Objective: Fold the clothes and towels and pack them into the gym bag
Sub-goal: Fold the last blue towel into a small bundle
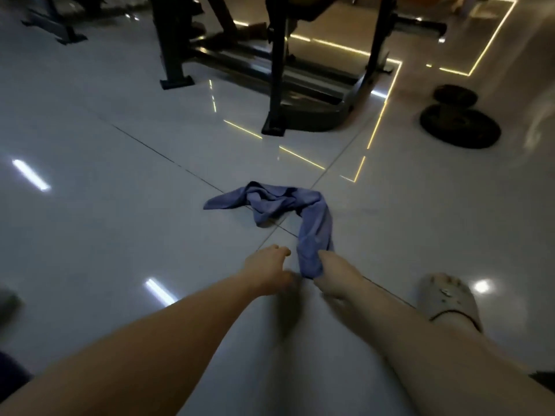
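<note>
Gripping the near end of a crumpled blue cloth (270, 202) with the right hand (333, 277), fingers curled round the fabric. Holding the left hand (267, 271) just beside that same end, fingers loosely bent, nothing in them; touching the cloth or not, too blurred to call. Sprawled farther out in a loose arc, right over the crossing of the tile joints on the glossy floor (90, 145), the rest of it bunched and twisted. Beyond that, well apart, a black gym machine frame (276, 70) standing on the tiles. Off to the right, two dark weight plates (459, 127) lying flat. Nearer, beside the right forearm, a foot in a pale slipper (444, 298).
</note>
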The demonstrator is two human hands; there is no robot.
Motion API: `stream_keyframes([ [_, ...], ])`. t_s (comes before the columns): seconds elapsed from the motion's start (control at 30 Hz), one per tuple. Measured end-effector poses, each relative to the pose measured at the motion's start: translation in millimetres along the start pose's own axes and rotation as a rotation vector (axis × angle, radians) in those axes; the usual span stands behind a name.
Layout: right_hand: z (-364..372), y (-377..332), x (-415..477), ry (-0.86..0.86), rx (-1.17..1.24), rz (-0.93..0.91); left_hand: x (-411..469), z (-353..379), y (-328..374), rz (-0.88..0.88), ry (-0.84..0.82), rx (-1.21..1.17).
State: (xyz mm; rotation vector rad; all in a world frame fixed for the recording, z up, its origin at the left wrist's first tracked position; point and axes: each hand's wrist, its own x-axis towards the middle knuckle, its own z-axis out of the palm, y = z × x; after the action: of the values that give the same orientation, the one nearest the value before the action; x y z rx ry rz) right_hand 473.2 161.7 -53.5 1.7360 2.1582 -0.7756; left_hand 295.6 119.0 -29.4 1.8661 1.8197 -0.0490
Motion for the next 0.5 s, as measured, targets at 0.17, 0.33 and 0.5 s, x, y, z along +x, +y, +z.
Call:
stream_keyframes([
  [0.17, 38.5, 15.5, 12.8, 0.184, -0.223, -0.075, 43.7, 33.4, 5.3, 0.014, -0.108, -0.077],
  [0.33, 31.6, -4.7, 5.9, 0.039, 0.351, -0.098, 33.7, 44.7, 8.2, 0.036, -0.049, 0.026],
  [0.5, -70.3, -37.6, -39.2, 0.125, 0.778, -0.123, 4.1, -21.9, 2.1, 0.018, 0.211, -0.468],
])
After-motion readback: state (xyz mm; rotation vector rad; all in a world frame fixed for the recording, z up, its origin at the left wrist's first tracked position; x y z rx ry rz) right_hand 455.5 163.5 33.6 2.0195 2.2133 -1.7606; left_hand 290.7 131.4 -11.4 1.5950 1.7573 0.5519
